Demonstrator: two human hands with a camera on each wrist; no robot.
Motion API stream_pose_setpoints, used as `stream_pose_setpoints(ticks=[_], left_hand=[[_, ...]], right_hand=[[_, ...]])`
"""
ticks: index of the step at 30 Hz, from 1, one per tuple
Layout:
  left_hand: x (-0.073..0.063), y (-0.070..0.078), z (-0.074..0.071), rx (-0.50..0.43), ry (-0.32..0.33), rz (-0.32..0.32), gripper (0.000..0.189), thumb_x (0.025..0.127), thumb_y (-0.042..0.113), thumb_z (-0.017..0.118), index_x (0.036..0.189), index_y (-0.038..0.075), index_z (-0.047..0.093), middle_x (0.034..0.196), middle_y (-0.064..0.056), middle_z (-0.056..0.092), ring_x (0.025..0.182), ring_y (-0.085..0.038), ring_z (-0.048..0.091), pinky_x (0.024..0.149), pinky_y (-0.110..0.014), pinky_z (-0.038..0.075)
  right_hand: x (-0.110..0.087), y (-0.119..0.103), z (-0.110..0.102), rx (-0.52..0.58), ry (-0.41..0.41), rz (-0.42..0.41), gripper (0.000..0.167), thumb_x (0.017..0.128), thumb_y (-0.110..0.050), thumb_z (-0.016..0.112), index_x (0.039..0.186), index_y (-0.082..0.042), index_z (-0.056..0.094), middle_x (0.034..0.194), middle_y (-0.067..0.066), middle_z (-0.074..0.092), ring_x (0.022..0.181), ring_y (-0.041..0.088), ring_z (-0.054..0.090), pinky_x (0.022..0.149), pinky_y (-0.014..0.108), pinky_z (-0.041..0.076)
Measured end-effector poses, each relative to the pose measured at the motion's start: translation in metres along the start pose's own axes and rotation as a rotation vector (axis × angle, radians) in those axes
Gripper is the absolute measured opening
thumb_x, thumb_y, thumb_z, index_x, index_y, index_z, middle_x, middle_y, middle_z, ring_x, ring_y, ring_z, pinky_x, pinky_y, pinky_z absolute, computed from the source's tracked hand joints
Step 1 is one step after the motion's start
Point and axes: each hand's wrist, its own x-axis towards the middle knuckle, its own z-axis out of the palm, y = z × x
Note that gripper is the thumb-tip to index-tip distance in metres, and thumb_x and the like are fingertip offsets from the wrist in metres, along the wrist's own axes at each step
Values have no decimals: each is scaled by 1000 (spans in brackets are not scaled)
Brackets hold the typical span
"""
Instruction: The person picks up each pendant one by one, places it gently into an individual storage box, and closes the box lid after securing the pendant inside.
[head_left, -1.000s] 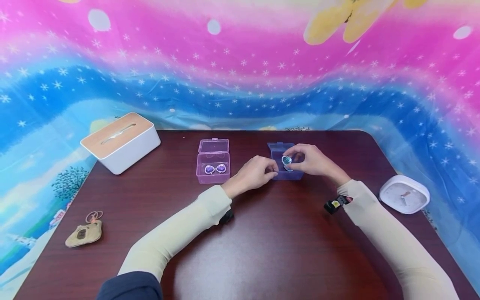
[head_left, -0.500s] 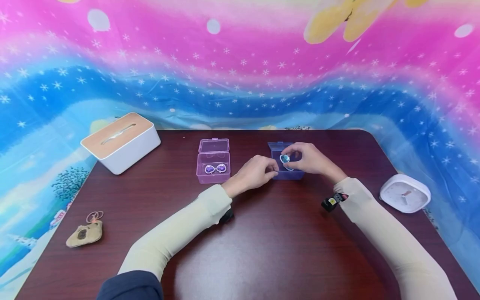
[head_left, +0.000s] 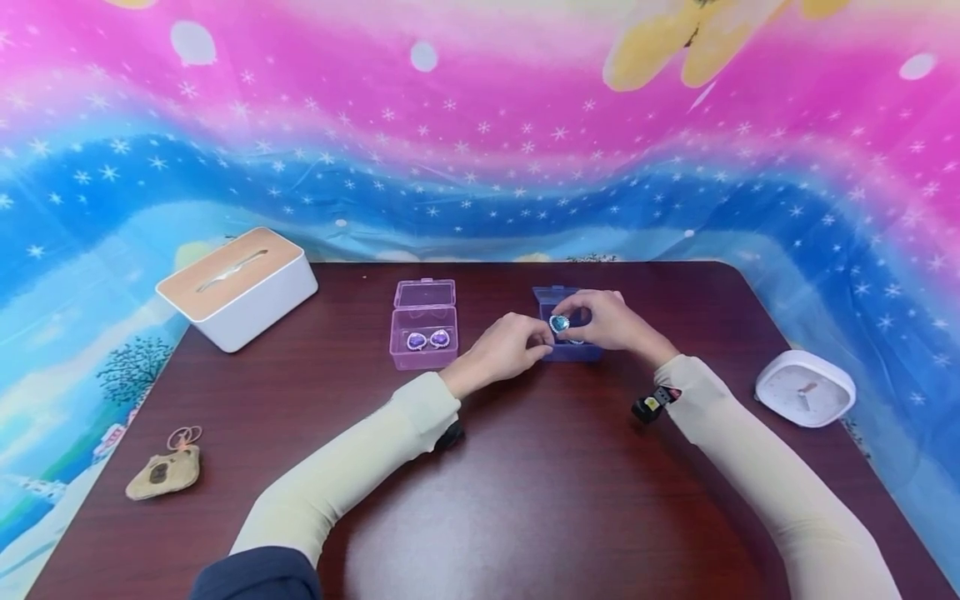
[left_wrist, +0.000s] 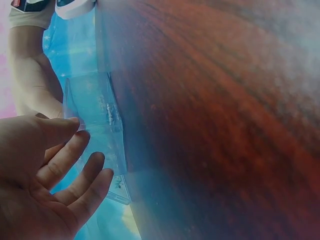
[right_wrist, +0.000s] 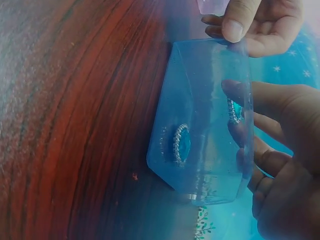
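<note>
My right hand [head_left: 611, 321] pinches a blue gem with a silvery rhinestone border [head_left: 559, 324] between thumb and fingers, inside the blue see-through plastic box [head_left: 573, 353]. In the right wrist view a matching gem [right_wrist: 183, 145] lies lower in that box, seen through its wall. At the box's left end, my left hand [head_left: 506, 346] pinches the wall near the rim; its thumb [right_wrist: 233, 29] overlaps the edge in the right wrist view. The box lid [head_left: 553, 293] is raised at the back, partly hidden by my right hand.
To the left stands a pink see-through box [head_left: 423, 360] with its lid raised and two purple gems [head_left: 428, 340] inside. Farther out are a white tissue box with a wooden top [head_left: 258, 304], a tan plush keychain [head_left: 165, 473] and a white clock [head_left: 806, 388].
My right hand has shifted slightly left within the blue box, carrying the blue gem toward my left hand. The left hand has stayed at the box's left end.
</note>
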Motion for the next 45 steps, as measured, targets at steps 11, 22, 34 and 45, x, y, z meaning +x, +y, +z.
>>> stream_pose_setpoints(ticks=[11, 22, 34, 45], left_hand=[[-2, 0, 0, -5, 1, 1, 15, 98, 18, 71, 109, 10, 78, 97, -1, 79, 88, -11, 71, 88, -29, 58], [-2, 1, 0, -2, 10, 5, 14, 97, 18, 72, 108, 10, 78, 97, -1, 79, 87, -11, 71, 87, -29, 58], [-2, 0, 0, 16, 3, -7, 14, 98, 20, 71, 107, 11, 77, 96, 0, 78, 88, -12, 70, 88, -30, 58], [-7, 3, 1, -19, 51, -61, 25, 95, 24, 75, 116, 10, 71, 92, -4, 70, 82, -15, 62, 78, -31, 53]], right_hand=[[2, -5, 3, -106, -11, -23, 30, 84, -24, 87, 112, -17, 80, 110, 4, 78, 101, 25, 68, 86, 48, 29], [3, -2, 7, -134, -20, -14, 28, 85, -23, 85, 112, -18, 79, 108, 4, 77, 101, 24, 67, 86, 49, 29], [-5, 8, -4, -31, 52, -49, 27, 89, -20, 82, 113, -10, 78, 109, 7, 79, 100, 27, 70, 93, 51, 34], [-19, 27, -23, 131, 135, 61, 26, 92, -22, 79, 115, -10, 77, 102, 7, 76, 90, 18, 67, 80, 29, 53]])
